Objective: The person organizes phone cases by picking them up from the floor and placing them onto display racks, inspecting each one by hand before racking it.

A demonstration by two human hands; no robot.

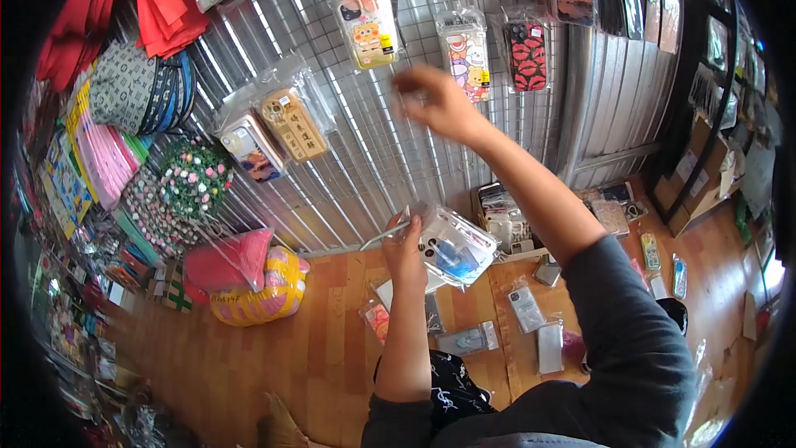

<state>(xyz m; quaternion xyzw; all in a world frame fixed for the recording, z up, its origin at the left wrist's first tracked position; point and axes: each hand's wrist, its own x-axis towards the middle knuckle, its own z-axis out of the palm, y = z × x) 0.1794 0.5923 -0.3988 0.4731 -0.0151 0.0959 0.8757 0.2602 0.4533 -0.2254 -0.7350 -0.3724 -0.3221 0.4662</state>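
My left hand (404, 249) is closed on the edge of several phone cases in clear plastic packets (458, 247), held low in front of the wire rack. Up at the rack, my right hand (444, 106) is raised with its fingers loosely bent and apart, a little blurred; I see nothing in it. It is just below a hanging phone case with an orange cartoon animal (368, 29). Beside it on the right hang another cartoon phone case (467, 54) and a black phone case with red lips (526, 54).
The wire rack (414, 170) also bears a wooden-looking case (293, 126). Bucket hats (133, 87) and artificial flowers (197, 170) hang left. Packaged cases (525, 305) lie on the wooden floor (207, 365). A pink and yellow bundle (269, 286) and a box of cases (506, 216) stand below the rack.
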